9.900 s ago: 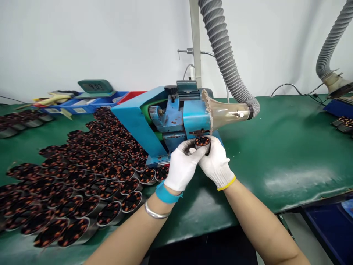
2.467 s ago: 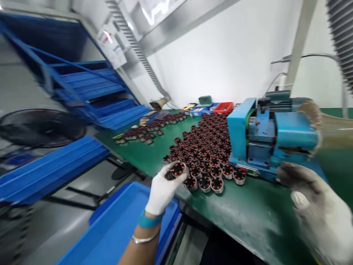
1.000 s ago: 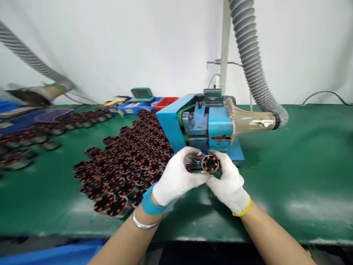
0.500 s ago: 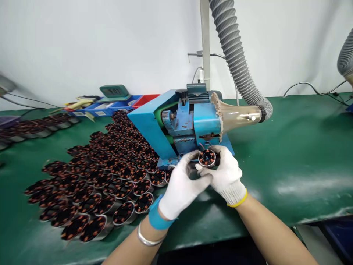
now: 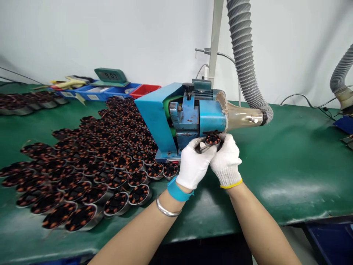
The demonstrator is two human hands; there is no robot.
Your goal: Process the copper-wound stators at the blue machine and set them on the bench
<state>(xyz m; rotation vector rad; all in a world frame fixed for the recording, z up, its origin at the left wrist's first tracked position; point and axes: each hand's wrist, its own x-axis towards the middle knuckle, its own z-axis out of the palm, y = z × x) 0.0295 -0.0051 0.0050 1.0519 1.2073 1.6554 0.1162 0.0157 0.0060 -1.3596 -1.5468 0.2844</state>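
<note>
Both of my hands wear white gloves and hold one round metal part (image 5: 212,140) with a black and copper-coloured face turned up. Fingers of my left hand (image 5: 194,161) close on its left and lower side. Around its right side wraps my right hand (image 5: 226,158). The part sits right at the front of the blue machine (image 5: 212,115), below its slot; whether it touches the machine cannot be made out. Many similar parts (image 5: 117,203) stand in rows to the left of the machine.
A ribbed grey hose (image 5: 244,55) joins a clear funnel (image 5: 242,117) on the machine's right. Behind the parts are blue bins (image 5: 96,94), a red bin (image 5: 145,91) and a digital clock (image 5: 110,76). All this stands on a green tabletop (image 5: 298,158).
Both hands have carried the round part up to the machine's front, under the slot. My left hand has closed in beside the right. The camera view has shifted a little.
</note>
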